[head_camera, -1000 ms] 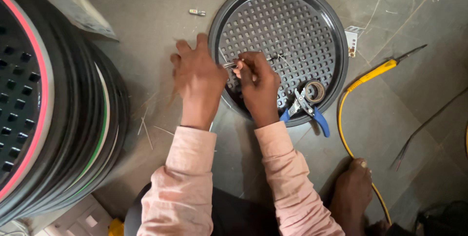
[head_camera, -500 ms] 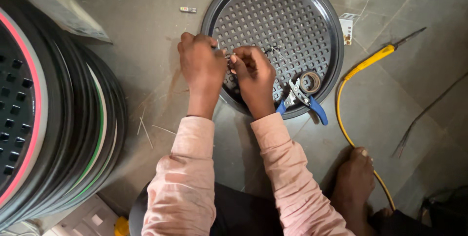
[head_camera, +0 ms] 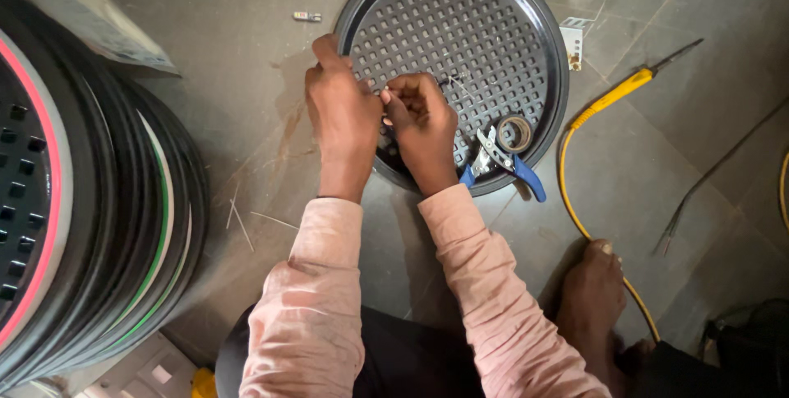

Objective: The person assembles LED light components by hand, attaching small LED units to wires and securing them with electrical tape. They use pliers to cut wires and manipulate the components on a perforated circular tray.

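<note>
The round black perforated plate (head_camera: 472, 44) lies flat on the grey floor (head_camera: 246, 94) at twelve o'clock from the person, and since a second ago both hands have shifted slightly leftward along its near-left rim. The left hand (head_camera: 341, 114) and right hand (head_camera: 423, 122) pinch together on a thin wire (head_camera: 456, 85), fingers nearly closed. Blue-handled pliers (head_camera: 501, 164) sit at five o'clock on the plate, a small white package (head_camera: 573, 40) at three o'clock, stacked black discs (head_camera: 90, 201) at nine.
</note>
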